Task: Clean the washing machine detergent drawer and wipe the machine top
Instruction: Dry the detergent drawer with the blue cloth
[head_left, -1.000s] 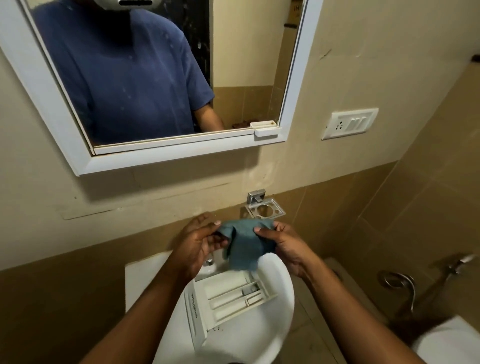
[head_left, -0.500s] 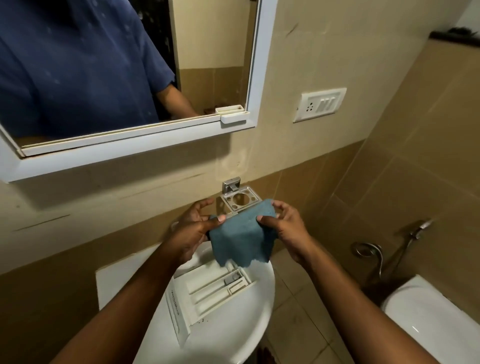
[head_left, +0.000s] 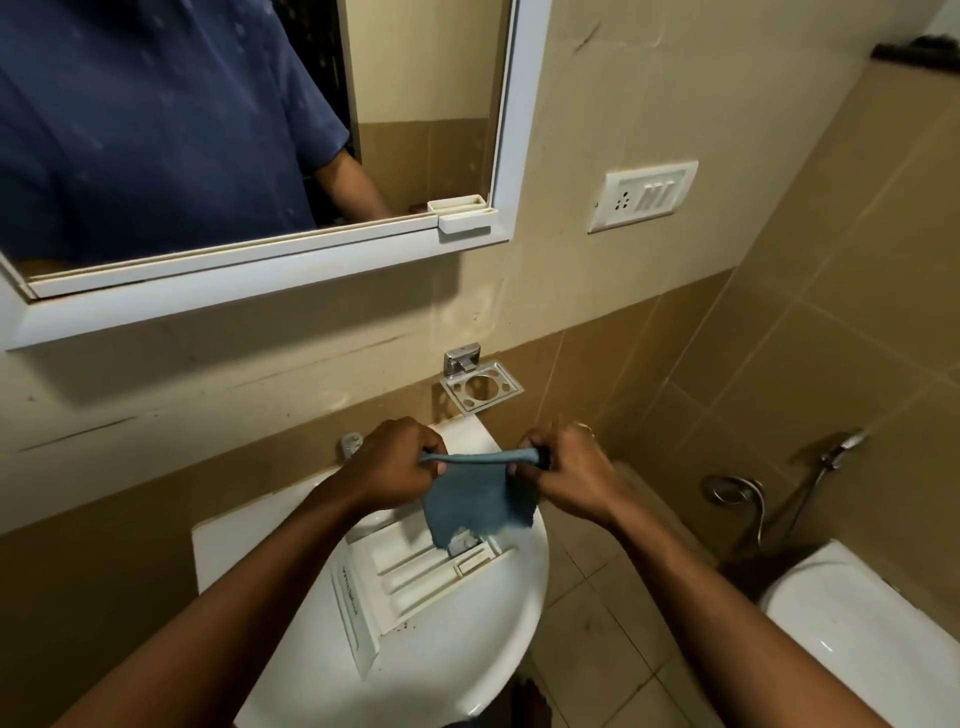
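Cloth (head_left: 475, 501) (blue-grey fabric), pinched by your left grip (head_left: 395, 462) and right grip (head_left: 561, 473), hangs over the white plastic detergent drawer (head_left: 415, 577), at its far end.

Blue cloth (head_left: 475, 496) stretched, hanging above white detergent drawer (head_left: 415, 577) lying in sink (head_left: 467, 654).

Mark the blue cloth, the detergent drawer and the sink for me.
blue cloth (head_left: 475, 501), head view, hanging middle panel.
detergent drawer (head_left: 415, 571), head view, ribbed compartment area.
sink (head_left: 467, 654), head view, bare basin surface.
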